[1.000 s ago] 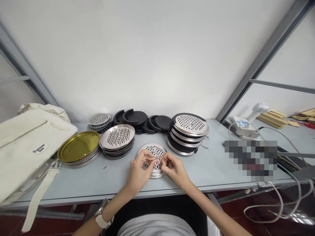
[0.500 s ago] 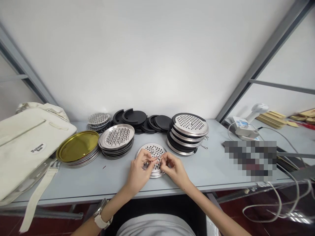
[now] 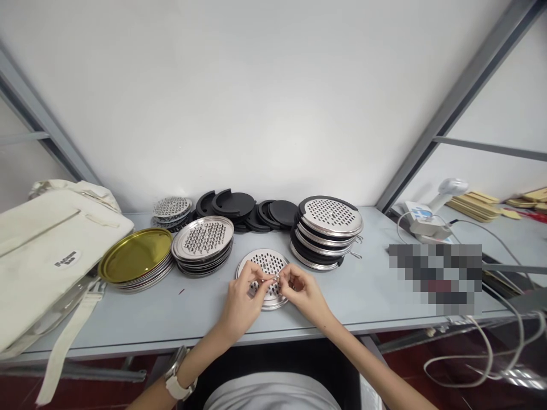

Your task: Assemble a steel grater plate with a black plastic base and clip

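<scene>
A round silver grater disc (image 3: 261,257) with rows of slots lies on the table in front of me. Over its near half, my left hand (image 3: 243,299) and my right hand (image 3: 304,291) meet, both with thumb and index finger pinched. Between the fingertips glints a small shiny metal piece (image 3: 276,278); its exact shape is mostly covered. Both hands appear to grip it. The fingers block part of the slots beneath.
Left of the disc stand a stack of grater plates (image 3: 203,236) and gold-topped round lids (image 3: 137,256). Black round holders (image 3: 233,204) lie behind. To the right rises a stack of assembled graters (image 3: 331,216) with wire loops sticking out. A cream bag (image 3: 47,245) covers the left end.
Hardly anything differs. Both hands stay pinched over the disc, with only a slight shift of the fingers around the small metal piece.
</scene>
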A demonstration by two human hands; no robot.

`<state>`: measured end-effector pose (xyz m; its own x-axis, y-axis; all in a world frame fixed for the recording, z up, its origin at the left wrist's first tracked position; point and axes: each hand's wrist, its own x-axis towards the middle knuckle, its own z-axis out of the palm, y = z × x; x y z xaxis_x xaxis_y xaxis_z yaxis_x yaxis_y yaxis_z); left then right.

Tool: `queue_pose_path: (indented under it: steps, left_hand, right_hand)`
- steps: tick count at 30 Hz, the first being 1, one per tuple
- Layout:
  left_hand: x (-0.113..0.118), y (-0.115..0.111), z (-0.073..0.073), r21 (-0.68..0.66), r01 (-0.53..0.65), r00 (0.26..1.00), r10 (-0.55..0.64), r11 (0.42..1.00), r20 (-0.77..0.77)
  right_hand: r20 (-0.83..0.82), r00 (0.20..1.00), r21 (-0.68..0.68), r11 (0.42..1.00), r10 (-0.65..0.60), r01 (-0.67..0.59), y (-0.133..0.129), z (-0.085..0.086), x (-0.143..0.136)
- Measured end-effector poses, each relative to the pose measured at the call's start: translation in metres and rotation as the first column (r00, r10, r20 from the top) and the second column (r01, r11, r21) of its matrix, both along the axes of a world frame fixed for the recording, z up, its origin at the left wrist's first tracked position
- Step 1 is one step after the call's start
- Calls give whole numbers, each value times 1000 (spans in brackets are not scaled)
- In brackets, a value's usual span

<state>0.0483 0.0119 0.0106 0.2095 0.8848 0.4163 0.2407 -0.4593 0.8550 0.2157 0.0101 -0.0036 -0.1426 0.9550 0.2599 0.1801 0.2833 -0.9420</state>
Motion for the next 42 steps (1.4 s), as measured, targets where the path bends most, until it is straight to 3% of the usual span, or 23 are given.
queue_pose_path:
  steps: [6,12,17,25,34,42]
  left_hand:
    - [-1,1,2,-19,-20,994,22,1000,105]
    - [0,3,4,-63,68,980,-54,996,192]
    - [-1,1,6,-53,105,980,-94,993,173]
    - [-3,-3,7,34,125,987,-128,992,101]
    - [-2,-1,8,7,72,990,-72,997,125]
    - [-4,-5,10,100,133,989,-139,986,49]
  right_hand:
    - [-79,993,10,996,85,-84,-3,7,-2]
    - [-126,990,57,997,67,-60,-3,6,-4]
    - [-49,998,48,998,46,-44,-4,5,-1]
    - [-110,992,-53,996,68,-74,-4,9,1]
    - [-2,1000,147,989,-7,7,-7,9,-1]
    - [-128,988,-10,996,86,-88,-5,11,4]
